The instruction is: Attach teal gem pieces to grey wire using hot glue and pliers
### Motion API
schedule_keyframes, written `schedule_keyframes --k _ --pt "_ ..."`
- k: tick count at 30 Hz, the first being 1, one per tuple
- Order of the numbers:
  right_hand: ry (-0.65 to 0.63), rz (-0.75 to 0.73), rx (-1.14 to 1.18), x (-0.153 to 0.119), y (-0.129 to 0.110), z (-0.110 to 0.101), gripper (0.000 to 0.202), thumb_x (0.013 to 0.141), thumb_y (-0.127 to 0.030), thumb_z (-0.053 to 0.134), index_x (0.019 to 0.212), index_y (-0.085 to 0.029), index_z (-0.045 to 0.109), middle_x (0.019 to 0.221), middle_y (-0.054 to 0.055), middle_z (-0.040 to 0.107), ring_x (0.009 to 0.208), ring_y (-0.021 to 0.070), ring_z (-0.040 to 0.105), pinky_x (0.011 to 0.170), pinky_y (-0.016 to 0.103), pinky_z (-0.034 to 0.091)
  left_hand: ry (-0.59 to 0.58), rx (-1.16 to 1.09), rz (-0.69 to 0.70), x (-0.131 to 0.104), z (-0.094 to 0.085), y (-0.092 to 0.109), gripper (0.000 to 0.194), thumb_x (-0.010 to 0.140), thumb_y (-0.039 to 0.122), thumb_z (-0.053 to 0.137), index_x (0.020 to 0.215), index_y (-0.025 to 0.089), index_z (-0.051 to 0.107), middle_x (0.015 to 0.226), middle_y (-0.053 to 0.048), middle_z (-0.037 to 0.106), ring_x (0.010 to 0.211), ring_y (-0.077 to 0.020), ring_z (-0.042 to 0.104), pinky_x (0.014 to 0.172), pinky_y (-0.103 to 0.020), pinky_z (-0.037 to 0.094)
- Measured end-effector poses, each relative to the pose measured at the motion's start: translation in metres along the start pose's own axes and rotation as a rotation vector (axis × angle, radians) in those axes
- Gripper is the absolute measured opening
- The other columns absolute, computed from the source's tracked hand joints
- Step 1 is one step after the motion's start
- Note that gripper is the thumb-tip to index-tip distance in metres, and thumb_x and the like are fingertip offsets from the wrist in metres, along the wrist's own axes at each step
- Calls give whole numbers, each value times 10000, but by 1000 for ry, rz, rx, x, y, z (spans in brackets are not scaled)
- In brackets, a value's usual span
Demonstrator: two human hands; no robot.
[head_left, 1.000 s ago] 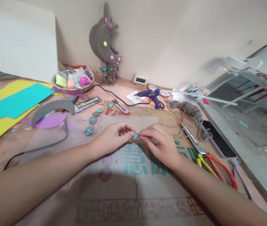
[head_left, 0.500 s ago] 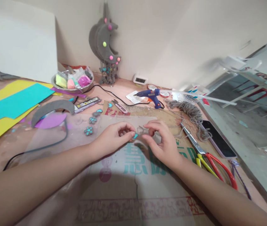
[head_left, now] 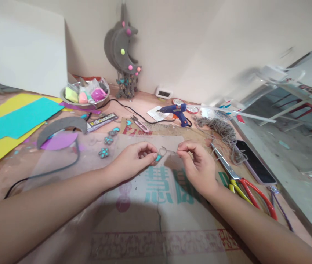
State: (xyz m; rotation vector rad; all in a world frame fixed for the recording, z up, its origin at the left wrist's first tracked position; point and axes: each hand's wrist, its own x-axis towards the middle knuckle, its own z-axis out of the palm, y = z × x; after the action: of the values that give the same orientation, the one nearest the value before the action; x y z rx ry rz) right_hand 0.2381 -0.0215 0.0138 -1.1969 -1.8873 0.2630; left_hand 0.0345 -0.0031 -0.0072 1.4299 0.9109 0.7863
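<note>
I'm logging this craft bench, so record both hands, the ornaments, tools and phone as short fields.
left hand: pinches a turquoise piece; grey cord curls beside it
right hand: pinched closed, apart from the turquoise piece; anything held is too fine to tell
ornaments: three, turquoise and grey, left of the left hand
tools: blue glue gun, scissors
phone: face up, right of the scissors

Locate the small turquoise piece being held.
Head view, near the centre: the small turquoise piece is pinched by the left hand, with the right hand apart on its right.
</note>
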Motion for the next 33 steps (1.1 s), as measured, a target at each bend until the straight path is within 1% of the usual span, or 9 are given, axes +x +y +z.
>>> schedule_keyframes --k 3,6,10,14,18,23,27,33 --pt "-26 10 4 1 -2 1 57 867 -159 507 848 -210 524 793 8 586 744 136 563 705 272 447 -4 -16 -12 0 0 1 190 826 333 548 891 156 565 795 -31 631 724 -142 592 661 -258 456" --pt "-51 1 60 1 -1 3 46 857 -162 521 855 -207 512 788 10 569 753 141 560 705 274 449 -9 -24 -18 0 0 1 188 829 333 546 890 156 561 799 -28 624 726 -138 586 673 -260 455" --pt "-89 -8 94 0 1 4 84 842 -135 519 868 -211 493 779 5 541 753 140 544 701 276 445 -6 -12 -18 0 0 0 204 832 348 544 905 159 563 805 -27 627 728 -139 587 679 -263 458" --pt "-120 3 41 0 0 5 113 815 -110 510 841 -212 469 733 -14 498 677 121 504 630 249 427 -7 6 -8 0 0 0 201 831 345 545 906 159 568 812 -29 634 733 -142 592 678 -263 459" --pt "-121 10 13 -1 -1 6 146 784 -83 496 836 -215 465 684 -35 459 604 102 466 574 221 411 -8 18 -10 0 0 2 182 833 326 541 903 161 573 816 -23 632 729 -136 589 676 -260 456" --pt "-112 38 -21 -2 -1 5 154 758 -79 493 829 -216 478 686 -36 494 579 96 480 541 210 397 -10 8 -1 0 -1 2 180 831 321 545 900 157 572 813 -22 629 734 -137 592 678 -263 461" --pt "-122 14 -44 -2 0 4 158 748 -68 481 814 -212 488 699 -25 511 612 105 496 577 222 410 -6 0 0 1 -1 -1 183 831 328 548 906 163 573 814 -20 628 738 -138 600 680 -264 469" --pt "-123 20 -8 -1 0 5 98 808 -121 518 848 -210 517 711 -17 549 639 112 534 602 228 432 -1 -16 -6 2 0 -5 196 828 344 554 912 169 576 821 -23 637 742 -144 616 680 -269 479"
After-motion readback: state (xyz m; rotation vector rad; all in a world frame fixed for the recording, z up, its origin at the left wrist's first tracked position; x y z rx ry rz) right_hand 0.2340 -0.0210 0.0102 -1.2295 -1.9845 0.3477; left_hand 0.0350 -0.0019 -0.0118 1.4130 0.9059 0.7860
